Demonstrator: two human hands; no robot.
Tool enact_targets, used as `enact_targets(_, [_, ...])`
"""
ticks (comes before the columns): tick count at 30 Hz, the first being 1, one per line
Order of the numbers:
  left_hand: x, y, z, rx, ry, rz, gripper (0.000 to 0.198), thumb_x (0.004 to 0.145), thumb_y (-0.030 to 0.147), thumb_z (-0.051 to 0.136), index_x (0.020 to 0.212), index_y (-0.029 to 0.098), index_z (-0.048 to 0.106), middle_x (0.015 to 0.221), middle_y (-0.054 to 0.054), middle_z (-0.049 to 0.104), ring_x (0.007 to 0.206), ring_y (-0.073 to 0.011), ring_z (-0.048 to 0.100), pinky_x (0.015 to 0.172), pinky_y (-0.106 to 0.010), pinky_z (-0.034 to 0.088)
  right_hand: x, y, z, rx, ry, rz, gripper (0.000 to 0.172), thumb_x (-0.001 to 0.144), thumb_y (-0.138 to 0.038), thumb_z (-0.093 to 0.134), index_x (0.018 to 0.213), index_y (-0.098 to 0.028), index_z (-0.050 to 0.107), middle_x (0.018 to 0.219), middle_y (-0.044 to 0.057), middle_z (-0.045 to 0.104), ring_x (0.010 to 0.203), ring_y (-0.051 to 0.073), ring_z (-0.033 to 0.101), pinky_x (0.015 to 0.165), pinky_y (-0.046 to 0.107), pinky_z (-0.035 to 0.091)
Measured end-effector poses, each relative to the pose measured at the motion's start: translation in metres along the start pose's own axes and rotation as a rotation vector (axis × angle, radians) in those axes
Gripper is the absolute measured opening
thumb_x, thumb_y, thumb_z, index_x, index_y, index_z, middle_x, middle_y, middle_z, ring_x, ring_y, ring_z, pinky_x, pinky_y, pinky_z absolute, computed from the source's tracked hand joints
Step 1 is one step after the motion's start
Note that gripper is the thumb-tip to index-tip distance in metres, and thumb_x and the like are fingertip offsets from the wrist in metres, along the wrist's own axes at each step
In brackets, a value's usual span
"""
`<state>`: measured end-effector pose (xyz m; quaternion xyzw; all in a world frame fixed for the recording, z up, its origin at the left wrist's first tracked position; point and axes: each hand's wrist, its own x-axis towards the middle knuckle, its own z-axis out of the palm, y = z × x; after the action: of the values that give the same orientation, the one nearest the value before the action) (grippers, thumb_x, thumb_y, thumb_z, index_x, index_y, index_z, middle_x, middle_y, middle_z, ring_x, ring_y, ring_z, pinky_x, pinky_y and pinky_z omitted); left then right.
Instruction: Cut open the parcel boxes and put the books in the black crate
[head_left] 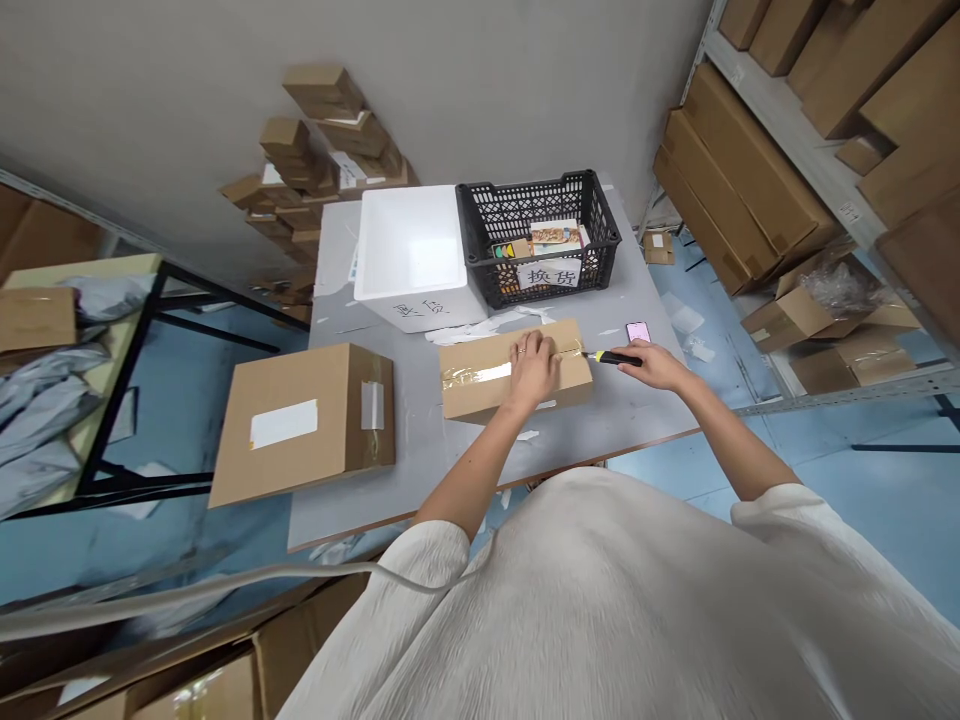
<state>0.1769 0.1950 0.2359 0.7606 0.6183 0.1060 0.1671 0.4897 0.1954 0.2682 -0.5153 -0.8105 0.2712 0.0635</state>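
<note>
1. My left hand (534, 372) rests palm down on the top of the carton (480, 378), fingers together and a ring on one of them. It grips nothing; it only steadies the carton.
2. My right hand (651, 365) is closed around a box cutter (616, 357) with a black and yellow handle. The hands are apart, with the left on the carton and the right just past its right end.
3. The cutter's tip sits at the right end of the carton, against the tape (469, 378), which runs along the seam on top and passes under my left hand.
4. The carton lies mid-frame on the gray table (360, 490), and its flaps are shut. I cannot tell if the tape is slit near the tip or under my hand. To the left of my hand it looks unbroken, and nothing has been taken out.
5. A phone (637, 332) lies just above my right hand, and white scraps (480, 328) lie just behind the carton.
6. Left of the frame's center sits a second carton (296, 425), shut, with a white label.
7. Farther up are a white foam box (411, 258) and a black crate (536, 240) holding a paper sign and cards. Stacked cartons (315, 150) sit upper left, and shelves (780, 120) of cartons fill the upper right.
</note>
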Motion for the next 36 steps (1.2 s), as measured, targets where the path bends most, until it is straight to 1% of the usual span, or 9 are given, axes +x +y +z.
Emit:
enact_targets(6, [0.006,-0.002,0.002,0.058,-0.028,-0.01,0.05,0.11,0.034,0.052,0.158,0.024,0.059,0.181,-0.018,0.047,0.174,-0.0366,0.034,0.142,-0.062,0.025,0.002,0.007,0.005,-0.026,0.025,-0.024,0.048,0.11,-0.036,0.068,0.156,-0.03,0.076,0.121,0.012,0.075,0.108,0.031,0.073,0.091,0.038,0.057])
enact_targets(10, [0.016,-0.01,0.0,0.099,-0.092,0.006,0.066,0.108,0.043,0.059,0.17,0.021,0.049,0.188,-0.021,0.035,0.177,-0.0396,0.028,0.143,-0.064,0.022,0.002,0.01,0.008,-0.028,0.027,-0.039,0.048,0.109,-0.035,0.069,0.155,-0.031,0.077,0.12,0.012,0.075,0.107,0.032,0.074,0.092,0.04,0.058])
enact_targets(12, [0.023,-0.014,-0.002,0.111,-0.127,0.014,0.075,0.107,0.046,0.063,0.175,0.02,0.043,0.189,-0.022,0.033,0.177,-0.0412,0.027,0.142,-0.065,0.022,0.002,0.01,0.009,-0.021,0.025,-0.043,0.048,0.109,-0.035,0.069,0.156,-0.03,0.077,0.12,0.012,0.075,0.106,0.032,0.074,0.093,0.041,0.058])
enact_targets(15, [0.032,-0.016,-0.004,0.124,-0.163,0.039,0.083,0.103,0.046,0.068,0.178,0.022,0.04,0.185,-0.021,0.039,0.172,-0.0429,0.035,0.141,-0.067,0.024,0.003,0.011,0.01,-0.016,0.028,-0.045,0.048,0.109,-0.035,0.07,0.155,-0.03,0.077,0.12,0.012,0.075,0.105,0.031,0.074,0.094,0.041,0.059])
enact_targets(19, [0.037,-0.015,-0.005,0.133,-0.168,0.077,0.085,0.1,0.046,0.07,0.176,0.021,0.043,0.174,-0.022,0.053,0.162,-0.0447,0.046,0.139,-0.067,0.027,0.003,0.011,0.011,-0.015,0.036,-0.046,0.047,0.107,-0.035,0.073,0.154,-0.031,0.078,0.118,0.011,0.075,0.104,0.031,0.074,0.095,0.04,0.059])
enact_targets(23, [0.03,-0.014,0.0,0.124,-0.143,0.103,0.083,0.103,0.043,0.064,0.179,0.018,0.04,0.177,-0.023,0.051,0.165,-0.0444,0.044,0.14,-0.067,0.026,0.002,0.012,0.015,-0.011,0.057,-0.049,0.046,0.109,-0.038,0.072,0.154,-0.031,0.078,0.118,0.011,0.075,0.105,0.031,0.074,0.096,0.041,0.06])
enact_targets(27, [0.017,-0.013,0.008,0.139,-0.085,0.116,0.076,0.112,0.045,0.045,0.18,0.013,0.037,0.185,-0.024,0.04,0.174,-0.0445,0.032,0.143,-0.068,0.016,0.002,0.014,0.025,-0.004,0.091,-0.044,0.048,0.11,-0.039,0.067,0.156,-0.03,0.076,0.119,0.012,0.074,0.111,0.033,0.075,0.1,0.044,0.061])
enact_targets(29, [0.013,-0.012,0.012,0.15,-0.067,0.105,0.075,0.114,0.046,0.038,0.18,0.011,0.037,0.186,-0.024,0.037,0.175,-0.0443,0.03,0.143,-0.069,0.013,0.002,0.015,0.031,-0.001,0.113,-0.044,0.049,0.111,-0.04,0.065,0.157,-0.029,0.075,0.122,0.013,0.074,0.114,0.034,0.074,0.102,0.045,0.062])
enact_targets(36, [0.01,-0.012,0.016,0.144,-0.043,0.11,0.075,0.114,0.048,0.034,0.179,0.01,0.04,0.186,-0.024,0.039,0.176,-0.0438,0.03,0.144,-0.069,0.013,-0.001,0.027,0.047,0.048,0.199,-0.072,0.051,0.114,-0.052,0.057,0.158,-0.031,0.074,0.127,0.014,0.075,0.114,0.034,0.075,0.099,0.047,0.064])
